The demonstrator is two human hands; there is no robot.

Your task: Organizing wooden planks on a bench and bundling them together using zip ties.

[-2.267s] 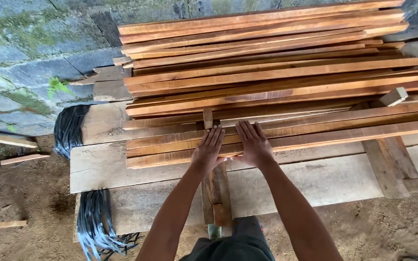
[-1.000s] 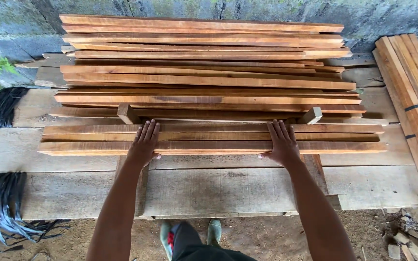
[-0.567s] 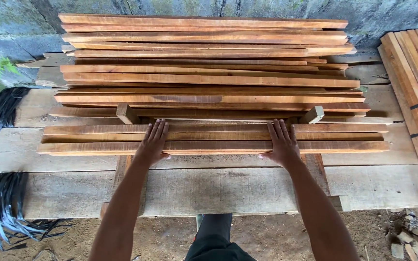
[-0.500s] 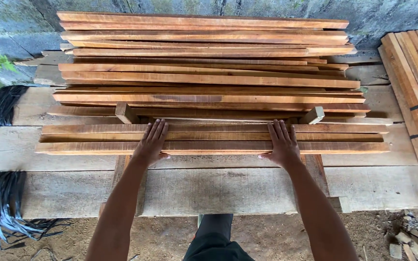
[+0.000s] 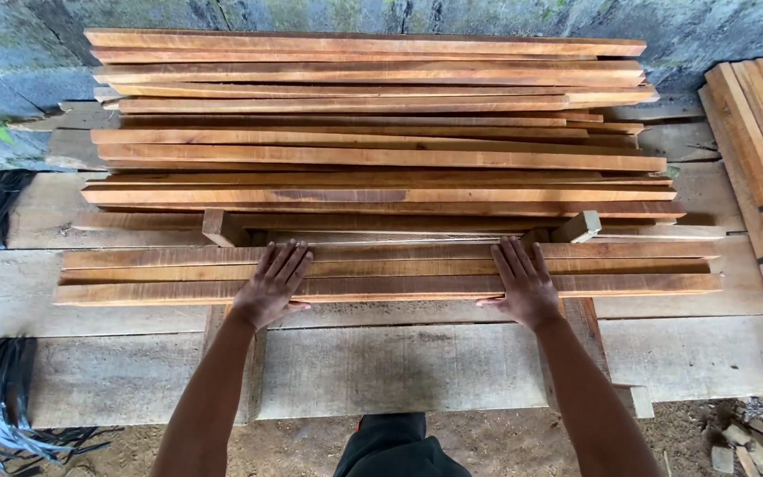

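Head view: left hand (image 5: 268,287) and right hand (image 5: 525,286) are laid flat, fingers spread, on the front slats (image 5: 390,269), apparently pressing them level. Slats lie on the counter (image 5: 399,358), just before the big stack (image 5: 373,124); nothing is grasped.

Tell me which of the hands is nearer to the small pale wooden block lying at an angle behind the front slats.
Right. The right hand lies flat on the front slats just below-left of the small pale wooden block; the left hand rests on the same slats, far off to the block's left.
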